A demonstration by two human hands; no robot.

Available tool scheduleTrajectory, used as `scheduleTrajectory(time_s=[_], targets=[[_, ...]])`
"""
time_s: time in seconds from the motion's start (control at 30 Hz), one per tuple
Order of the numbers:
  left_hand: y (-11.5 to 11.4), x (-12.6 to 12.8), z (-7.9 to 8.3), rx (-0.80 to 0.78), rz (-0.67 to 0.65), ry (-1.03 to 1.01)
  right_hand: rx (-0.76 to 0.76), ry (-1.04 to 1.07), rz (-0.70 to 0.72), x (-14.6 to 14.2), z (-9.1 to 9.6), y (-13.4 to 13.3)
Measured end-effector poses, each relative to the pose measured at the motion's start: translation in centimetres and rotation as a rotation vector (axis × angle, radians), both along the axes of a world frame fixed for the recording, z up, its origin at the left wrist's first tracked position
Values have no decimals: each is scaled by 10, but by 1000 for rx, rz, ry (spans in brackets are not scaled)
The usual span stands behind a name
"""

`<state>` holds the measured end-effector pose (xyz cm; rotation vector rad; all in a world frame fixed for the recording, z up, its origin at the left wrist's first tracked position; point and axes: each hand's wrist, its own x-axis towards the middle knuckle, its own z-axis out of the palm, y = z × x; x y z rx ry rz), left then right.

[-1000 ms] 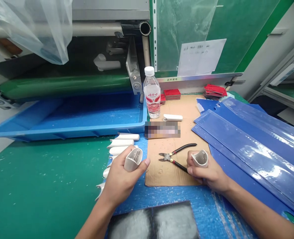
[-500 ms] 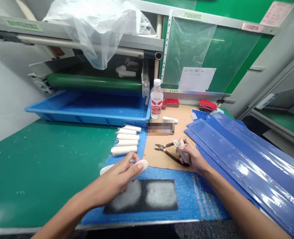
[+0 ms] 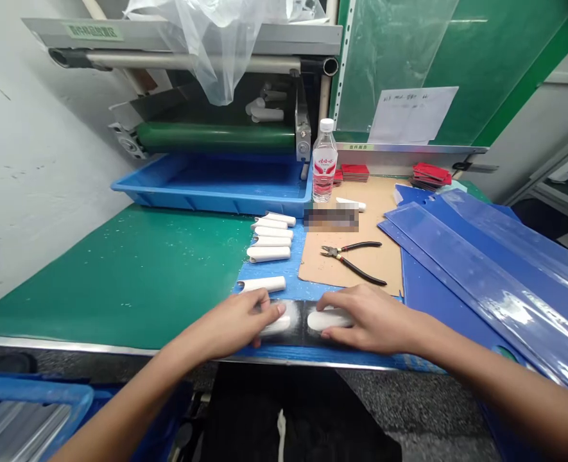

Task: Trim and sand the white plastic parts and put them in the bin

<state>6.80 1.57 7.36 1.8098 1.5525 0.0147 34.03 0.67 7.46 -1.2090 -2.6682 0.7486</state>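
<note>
My left hand (image 3: pixel 230 324) lies over a white plastic piece (image 3: pixel 276 326), pressing it on a black pad with worn grey patches (image 3: pixel 299 321). My right hand (image 3: pixel 365 319) cups a second white piece (image 3: pixel 325 319) on the same pad. The fingers hide most of both pieces. Another white tube (image 3: pixel 262 284) lies just beyond my left hand, and a row of several white pieces (image 3: pixel 270 235) sits further back on the blue foam mat (image 3: pixel 284 273). Black-handled side cutters (image 3: pixel 353 255) rest on a cardboard sheet (image 3: pixel 351 221) beyond my right hand.
A green work table (image 3: pixel 120 276) extends left, and long blue plastic strips (image 3: pixel 481 269) lie at the right. Behind stand a blue tray (image 3: pixel 216 189), a water bottle (image 3: pixel 325 160) and stacks of red pieces (image 3: pixel 430 175). The table's front edge runs just below my hands.
Both hands have moved down from above the cardboard and mat onto the black pad, each with a white piece under it. The view has tilted down, showing the table's front edge.
</note>
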Motion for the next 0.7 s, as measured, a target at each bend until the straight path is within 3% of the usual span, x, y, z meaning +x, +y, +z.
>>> scheduleTrajectory(time_s=[0.23,0.4,0.53,0.7], targets=[[-3,1,1,157,59,255,11,-54,19,10,2,-1],[5,15,5,236,-6,276,-1,-68,50,-1,10,-1],[3,13,12,250,19,342,-40,-134,4,3,14,-6],[-3,15,19,248,-12,317,-42,-4,15,6,-3,-16]])
